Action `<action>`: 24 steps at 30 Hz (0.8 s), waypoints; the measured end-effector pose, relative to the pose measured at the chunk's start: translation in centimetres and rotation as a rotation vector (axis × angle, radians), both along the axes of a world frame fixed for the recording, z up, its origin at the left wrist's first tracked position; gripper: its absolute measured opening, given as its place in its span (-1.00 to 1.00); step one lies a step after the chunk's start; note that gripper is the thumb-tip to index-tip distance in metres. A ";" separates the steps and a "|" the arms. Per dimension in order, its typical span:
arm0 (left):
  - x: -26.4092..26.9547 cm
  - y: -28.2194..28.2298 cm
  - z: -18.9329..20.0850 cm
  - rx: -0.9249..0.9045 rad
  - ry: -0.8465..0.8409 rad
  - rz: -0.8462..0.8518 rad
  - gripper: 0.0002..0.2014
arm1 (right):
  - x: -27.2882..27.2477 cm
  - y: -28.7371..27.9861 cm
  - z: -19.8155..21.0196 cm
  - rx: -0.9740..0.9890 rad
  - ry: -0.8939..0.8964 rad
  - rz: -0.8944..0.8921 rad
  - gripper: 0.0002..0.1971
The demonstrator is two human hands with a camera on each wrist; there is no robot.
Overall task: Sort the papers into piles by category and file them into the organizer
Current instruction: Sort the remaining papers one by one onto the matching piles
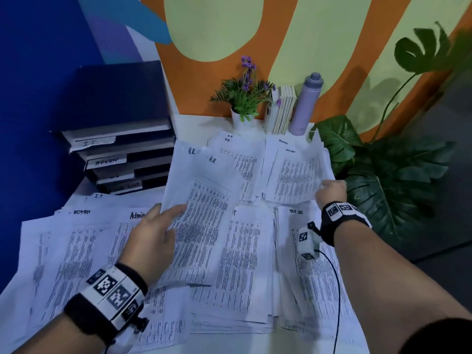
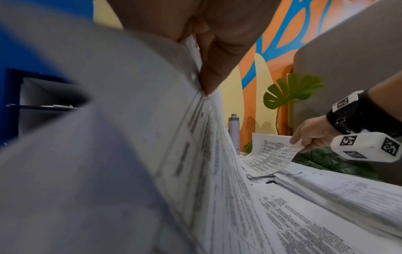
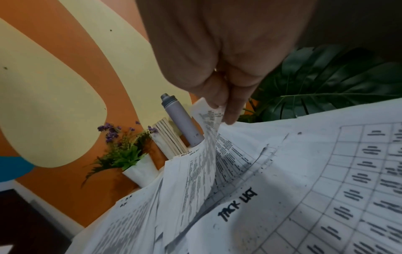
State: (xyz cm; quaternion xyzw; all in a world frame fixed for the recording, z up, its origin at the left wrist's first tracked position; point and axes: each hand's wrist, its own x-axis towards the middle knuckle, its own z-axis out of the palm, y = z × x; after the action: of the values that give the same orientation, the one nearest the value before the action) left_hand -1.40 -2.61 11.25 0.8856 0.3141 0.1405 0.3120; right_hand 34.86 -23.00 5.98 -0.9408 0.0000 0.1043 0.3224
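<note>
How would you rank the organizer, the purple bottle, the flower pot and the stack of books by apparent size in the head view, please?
1. organizer, by far the largest.
2. bottle.
3. books, a little shorter than the bottle.
4. pot, smallest; its flowers excluded.
All stand at the table's far edge, so nearness distorts little.

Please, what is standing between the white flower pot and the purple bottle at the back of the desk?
A small row of upright books stands between the flower pot and the purple bottle, seen in the head view and the right wrist view.
</note>
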 end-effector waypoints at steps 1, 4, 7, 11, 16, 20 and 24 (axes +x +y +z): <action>-0.1 0.0 0.1 0.003 -0.008 -0.008 -0.37 | 0.2 0.1 -0.1 -0.027 0.010 0.017 -0.56; -0.4 -0.2 0.6 0.018 -0.033 -0.023 -0.39 | -0.5 0.7 0.1 -0.327 0.045 0.115 -0.39; -0.6 -0.4 1.3 -0.019 -0.109 -0.011 -0.44 | -3.2 2.0 0.4 -0.354 -0.011 0.264 -0.30; -0.8 -0.2 2.0 -0.239 -0.255 0.081 -0.43 | -10.3 3.9 0.3 0.456 0.425 0.471 -0.05; -1.9 0.9 1.2 -0.400 -0.312 0.252 -0.34 | -18.0 6.5 -1.3 0.880 0.716 0.258 -0.32; -3.3 2.8 -1.0 -0.514 -0.212 0.311 -0.32 | -20.3 7.2 -0.9 0.874 0.546 0.215 -0.66; -4.3 4.4 -3.0 -0.733 -0.177 0.383 -0.56 | -20.7 7.4 -0.3 0.838 0.494 0.224 -0.71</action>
State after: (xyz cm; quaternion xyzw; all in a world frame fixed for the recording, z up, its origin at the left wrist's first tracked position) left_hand -5.74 1.83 8.30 0.6259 0.4743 0.1506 0.6005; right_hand 14.11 -15.64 5.68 -0.6718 -0.0666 0.3493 0.6498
